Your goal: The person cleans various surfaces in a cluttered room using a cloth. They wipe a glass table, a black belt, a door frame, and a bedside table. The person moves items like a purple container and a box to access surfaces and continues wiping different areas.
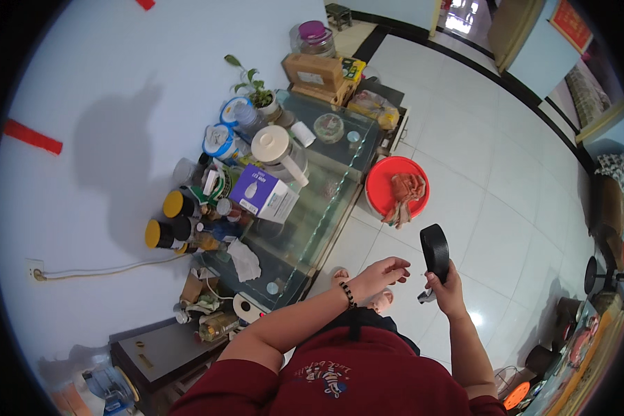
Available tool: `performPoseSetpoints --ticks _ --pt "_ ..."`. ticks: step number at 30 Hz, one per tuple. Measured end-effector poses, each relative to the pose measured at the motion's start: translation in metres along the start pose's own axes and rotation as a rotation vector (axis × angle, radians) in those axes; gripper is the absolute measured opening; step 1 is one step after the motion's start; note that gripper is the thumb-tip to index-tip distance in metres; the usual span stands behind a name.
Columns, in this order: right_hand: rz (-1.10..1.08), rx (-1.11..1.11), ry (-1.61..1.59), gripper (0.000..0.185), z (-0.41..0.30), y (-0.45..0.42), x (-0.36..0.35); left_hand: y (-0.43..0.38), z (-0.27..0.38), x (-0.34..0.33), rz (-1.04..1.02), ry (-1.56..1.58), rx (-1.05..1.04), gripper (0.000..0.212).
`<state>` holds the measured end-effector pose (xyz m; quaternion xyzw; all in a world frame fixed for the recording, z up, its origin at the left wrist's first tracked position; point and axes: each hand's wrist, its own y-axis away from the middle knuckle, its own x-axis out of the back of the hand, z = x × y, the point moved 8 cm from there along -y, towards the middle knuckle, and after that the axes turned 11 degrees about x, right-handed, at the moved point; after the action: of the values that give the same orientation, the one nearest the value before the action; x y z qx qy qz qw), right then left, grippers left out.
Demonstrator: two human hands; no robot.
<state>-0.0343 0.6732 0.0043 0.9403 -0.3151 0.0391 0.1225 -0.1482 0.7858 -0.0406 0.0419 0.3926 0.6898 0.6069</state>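
Note:
My right hand grips a black leather belt, which is looped upward; a metal buckle shows just below my fingers. To its left my left hand is held in the air with its fingers slightly bent and apart, touching nothing. A beaded bracelet is round the left wrist. Beyond the hands, a crumpled brown cloth lies over the red lid of a bucket on the tiled floor.
On my left stands a glass-topped table with a lidded pitcher, a purple bulb box, jars and a potted plant. Cardboard boxes stand at its far end. A stand with pots is at the lower right.

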Motion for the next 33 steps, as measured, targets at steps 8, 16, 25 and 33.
performPoseSetpoints --ticks 8,16,25,33 --pt "-0.139 0.113 -0.046 0.06 0.014 -0.012 -0.076 0.048 -0.123 0.218 1.13 -0.291 -0.165 0.021" --pt "-0.162 0.026 -0.051 0.049 0.045 -0.024 -0.136 0.19 -0.23 0.375 1.471 -0.505 0.557 0.047" --pt "-0.121 0.011 -0.053 0.04 0.038 -0.041 -0.161 0.123 -0.247 0.383 1.207 -0.61 0.249 0.059" --pt "0.076 -0.036 -0.194 0.032 0.037 -0.039 -0.117 0.059 -0.104 0.295 1.101 -1.078 0.308 0.064"
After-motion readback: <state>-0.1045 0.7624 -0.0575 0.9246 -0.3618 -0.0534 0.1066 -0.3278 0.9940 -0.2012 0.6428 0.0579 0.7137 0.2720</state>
